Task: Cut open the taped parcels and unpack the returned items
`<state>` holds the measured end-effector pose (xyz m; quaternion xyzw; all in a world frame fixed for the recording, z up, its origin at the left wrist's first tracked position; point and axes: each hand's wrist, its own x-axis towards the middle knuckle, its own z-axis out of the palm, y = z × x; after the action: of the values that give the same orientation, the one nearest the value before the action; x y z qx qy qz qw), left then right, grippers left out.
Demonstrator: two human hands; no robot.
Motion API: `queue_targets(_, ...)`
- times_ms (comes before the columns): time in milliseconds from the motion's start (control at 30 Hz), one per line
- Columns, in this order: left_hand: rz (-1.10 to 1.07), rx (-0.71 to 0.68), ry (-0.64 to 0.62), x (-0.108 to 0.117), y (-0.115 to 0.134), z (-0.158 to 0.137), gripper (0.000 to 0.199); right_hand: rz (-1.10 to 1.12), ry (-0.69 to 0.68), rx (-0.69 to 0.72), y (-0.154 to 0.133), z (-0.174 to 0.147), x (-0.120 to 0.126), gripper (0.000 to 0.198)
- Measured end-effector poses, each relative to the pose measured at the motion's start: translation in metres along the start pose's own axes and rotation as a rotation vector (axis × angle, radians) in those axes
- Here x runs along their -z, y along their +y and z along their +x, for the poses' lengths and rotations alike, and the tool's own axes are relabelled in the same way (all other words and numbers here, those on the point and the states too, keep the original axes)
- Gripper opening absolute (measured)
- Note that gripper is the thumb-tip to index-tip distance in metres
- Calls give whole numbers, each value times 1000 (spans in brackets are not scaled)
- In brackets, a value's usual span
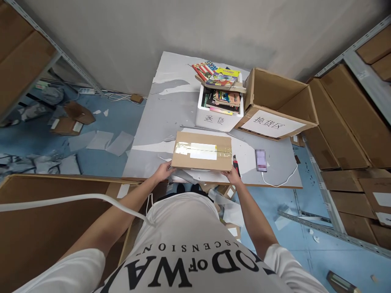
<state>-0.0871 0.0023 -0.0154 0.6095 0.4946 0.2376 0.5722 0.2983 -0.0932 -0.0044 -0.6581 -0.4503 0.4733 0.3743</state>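
A taped cardboard box (pixel 202 162) with a white label (pixel 203 151) is at the front of the table, tilted slightly toward me. My left hand (pixel 163 171) grips its near left corner, fingers partly hidden beneath it. At the near right corner, my right hand (pixel 232 176) holds the same box, its fingertips also tucked under. Just beside my right hand lies a red and black utility knife (pixel 236 163). Farther right, a phone (pixel 261 159) rests on the table with a white cable plugged in.
Behind the box, a white bin (pixel 217 119) holds stacked books (pixel 224 77). Next to it stands an open carton (pixel 275 122) with a handwritten sign. The table (pixel 146 142) has a peeling surface. Shelves of boxes (pixel 348 122) flank the right; a large carton (pixel 55 228) sits at left.
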Motion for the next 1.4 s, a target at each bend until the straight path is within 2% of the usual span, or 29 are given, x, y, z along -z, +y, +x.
queue_targets(167,65,-7,42,5,20,-2,64,99,-23,25,-24,-2,5,64)
queue_targets(300,236,-31,186,15,56,5,58,-60,50,64,-49,7,17,58)
queue_targets(400,406,14,299,14,78,21,56,-242,108,-10,-60,22,20,59)
queue_targets(533,473,105,313,8,89,43,55,-366,109,-135,-63,47,19,65)
queue_targets(700,471,131,306,8,81,57,54,-331,109,-210,-59,65,17,66)
queue_targets(767,400,133,306,9,72,57,54,-276,102,-210,-55,64,17,65)
queue_targets(867,151,130,287,10,49,50,56,-70,88,-170,-42,52,17,62)
queue_targets(967,-9,86,239,7,22,34,54,91,99,-100,-20,33,15,48)
queue_targets(1033,-45,57,192,2,6,22,54,73,84,-46,-5,20,12,49)
queue_targets(1133,-93,24,93,-9,-9,11,61,11,4,-27,13,5,3,62)
queue_targets(1200,-90,13,57,-17,-14,8,62,21,-34,-32,17,0,-4,62)
queue_targets(1267,-79,12,83,-21,-13,7,63,49,-49,-17,15,-2,-7,56)
queue_targets(1400,49,-10,136,-12,8,7,62,8,-28,55,-4,-1,1,46)
